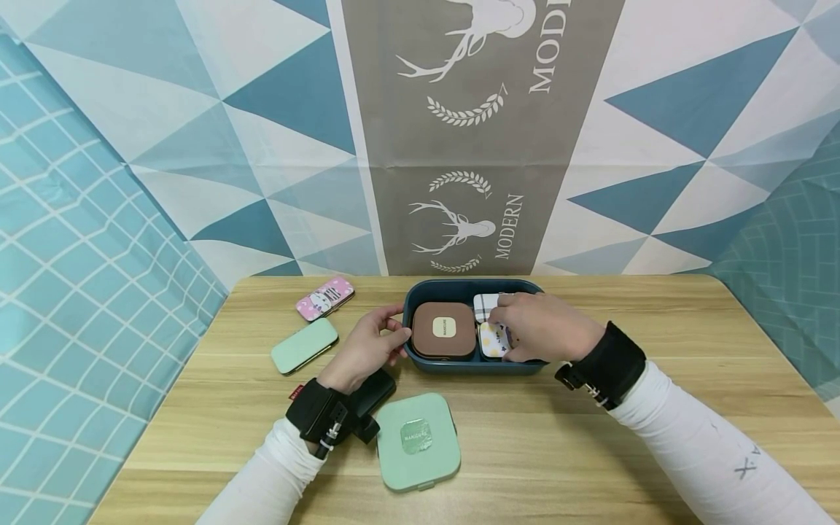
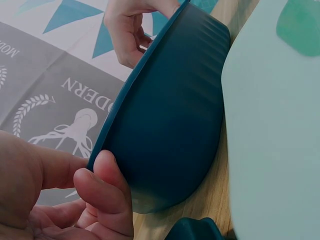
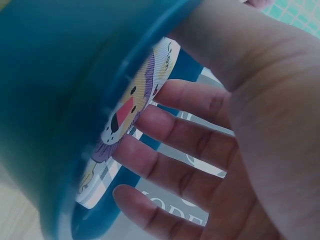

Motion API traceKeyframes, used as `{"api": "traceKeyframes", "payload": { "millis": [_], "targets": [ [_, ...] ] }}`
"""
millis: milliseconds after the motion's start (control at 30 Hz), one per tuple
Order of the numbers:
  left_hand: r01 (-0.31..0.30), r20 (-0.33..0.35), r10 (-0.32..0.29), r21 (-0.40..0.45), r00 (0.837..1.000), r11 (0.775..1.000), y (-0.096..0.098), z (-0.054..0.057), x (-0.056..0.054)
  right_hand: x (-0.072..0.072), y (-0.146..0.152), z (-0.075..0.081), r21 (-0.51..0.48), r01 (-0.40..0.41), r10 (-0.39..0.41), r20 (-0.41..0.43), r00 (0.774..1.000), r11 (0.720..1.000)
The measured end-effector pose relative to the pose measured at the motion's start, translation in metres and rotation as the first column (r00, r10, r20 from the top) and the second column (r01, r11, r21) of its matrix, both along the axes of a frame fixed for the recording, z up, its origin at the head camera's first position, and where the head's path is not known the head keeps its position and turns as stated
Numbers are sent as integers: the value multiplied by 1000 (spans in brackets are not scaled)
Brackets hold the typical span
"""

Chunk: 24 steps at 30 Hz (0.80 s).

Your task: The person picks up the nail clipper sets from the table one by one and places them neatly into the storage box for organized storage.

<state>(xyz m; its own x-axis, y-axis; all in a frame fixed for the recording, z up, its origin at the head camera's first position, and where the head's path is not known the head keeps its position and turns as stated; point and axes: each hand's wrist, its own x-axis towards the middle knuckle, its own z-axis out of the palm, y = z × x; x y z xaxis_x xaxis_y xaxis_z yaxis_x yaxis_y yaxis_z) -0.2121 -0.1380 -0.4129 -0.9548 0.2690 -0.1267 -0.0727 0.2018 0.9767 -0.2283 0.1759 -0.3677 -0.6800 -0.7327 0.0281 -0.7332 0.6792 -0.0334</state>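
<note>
- Dark-blue bin (image 1: 453, 368) nr bench's (image 1: 590, 445) far edge, approx. mid; brown sq. case (image 1: 444, 328) in its L part, plaid case (image 1: 483, 306) + lion-print case (image 1: 491, 340) in R part.
- L hand (image 1: 369, 341) pinches bin rim, L end.
- R hand (image 1: 550, 325) reaches into bin, fingertips touching lion-print case; thumb tip hidden, can't tell if gripped.
- Pink case (image 1: 324, 298) nr far L corner; slim mint case (image 1: 305, 345) nr L edge.
- Sq. mint case (image 1: 418, 467) twd front edge, approx. mid.
- Dark item (image 1: 377, 389) partly under L wrist.

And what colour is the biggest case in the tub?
The case is brown, clearest in the head view.
</note>
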Motion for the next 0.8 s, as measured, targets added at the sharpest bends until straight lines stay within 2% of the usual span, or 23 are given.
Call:
{"api": "traceKeyframes", "payload": {
  "millis": [233,800],
  "targets": [
    [9,-6,-9,0,1000,1000,1,1,1,1,-1,-1,5,6,-6,-18,1000,1000],
    [-17,6,18,-1,1000,1000,2,1,0,1,1,-5,-15,-9,8,-54,998,1000]
  ]
}}
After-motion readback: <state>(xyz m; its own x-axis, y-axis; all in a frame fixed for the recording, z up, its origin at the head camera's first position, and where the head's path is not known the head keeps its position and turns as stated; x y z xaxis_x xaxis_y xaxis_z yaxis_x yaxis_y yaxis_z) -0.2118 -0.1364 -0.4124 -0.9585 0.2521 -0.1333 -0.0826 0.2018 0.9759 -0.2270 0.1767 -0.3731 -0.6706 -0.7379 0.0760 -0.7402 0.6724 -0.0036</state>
